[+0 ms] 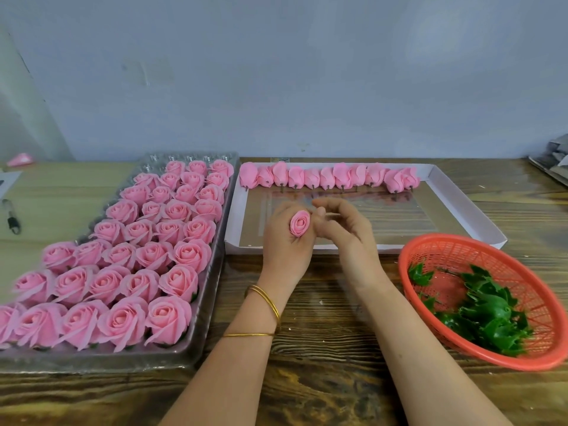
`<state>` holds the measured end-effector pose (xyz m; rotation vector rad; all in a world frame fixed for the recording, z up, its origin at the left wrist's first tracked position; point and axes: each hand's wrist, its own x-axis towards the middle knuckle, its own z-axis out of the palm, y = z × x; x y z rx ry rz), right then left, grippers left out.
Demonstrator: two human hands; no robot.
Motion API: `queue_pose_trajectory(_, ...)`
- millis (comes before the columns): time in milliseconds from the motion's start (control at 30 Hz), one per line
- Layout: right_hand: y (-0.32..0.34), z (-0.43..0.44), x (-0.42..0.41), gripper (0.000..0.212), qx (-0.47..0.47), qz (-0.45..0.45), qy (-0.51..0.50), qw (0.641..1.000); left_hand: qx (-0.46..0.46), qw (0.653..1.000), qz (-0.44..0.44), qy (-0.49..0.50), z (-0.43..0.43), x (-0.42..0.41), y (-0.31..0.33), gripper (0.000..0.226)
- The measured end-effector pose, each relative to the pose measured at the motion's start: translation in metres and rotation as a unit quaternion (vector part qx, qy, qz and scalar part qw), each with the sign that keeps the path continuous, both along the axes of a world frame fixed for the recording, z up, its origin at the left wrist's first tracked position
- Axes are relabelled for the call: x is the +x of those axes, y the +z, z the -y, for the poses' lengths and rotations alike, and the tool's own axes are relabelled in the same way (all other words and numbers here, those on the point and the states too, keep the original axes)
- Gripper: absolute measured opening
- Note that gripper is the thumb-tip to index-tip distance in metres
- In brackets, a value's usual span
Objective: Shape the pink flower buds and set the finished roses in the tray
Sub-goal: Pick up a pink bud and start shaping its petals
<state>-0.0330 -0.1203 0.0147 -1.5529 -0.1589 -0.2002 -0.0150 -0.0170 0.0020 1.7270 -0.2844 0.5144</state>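
While the bud (299, 223) is held for shaping by the left hand (285, 244), the right hand's (342, 230) grip unclear, it is to be opened out next.

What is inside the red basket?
Green leafy pieces lie heaped in the red basket. Its bare mesh floor shows at the far side. Anything beneath the heap is covered.

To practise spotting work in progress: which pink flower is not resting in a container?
The bud held in the left hand, over the white box; opened roses sit in the clear tray, closed buds lie along the box's far edge.
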Motion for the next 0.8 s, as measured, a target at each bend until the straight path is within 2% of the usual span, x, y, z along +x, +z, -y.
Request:
queue_pose_trajectory(200, -0.0007, -0.0063, -0.0009, 0.026, -0.052, 0.013, -0.011, 0.998, 0.014, 1.000, 0.002, 0.006, 0.0025, -0.0069, 0.0003, 0.030)
queue_pose_trajectory(333, -0.0035, -0.0060, 0.0012, 0.023, -0.054, 0.004, -0.013, 0.998, 0.010, 1.000, -0.006, 0.006, 0.0044, -0.0096, 0.0028, 0.037)
queue_pose_trajectory(600, -0.0032, -0.0059, 0.0005, 0.024, -0.062, 0.002, -0.012, 0.998, 0.003, 1.000, -0.028, -0.002, 0.0030, -0.0094, 0.0019, 0.026)
queue_pose_trajectory(800, -0.0027, -0.0052, 0.0001, 0.022, -0.073, 0.007, -0.012, 0.997, 0.029, 0.999, -0.025, 0.001, 0.0029, -0.0069, -0.0021, 0.029)
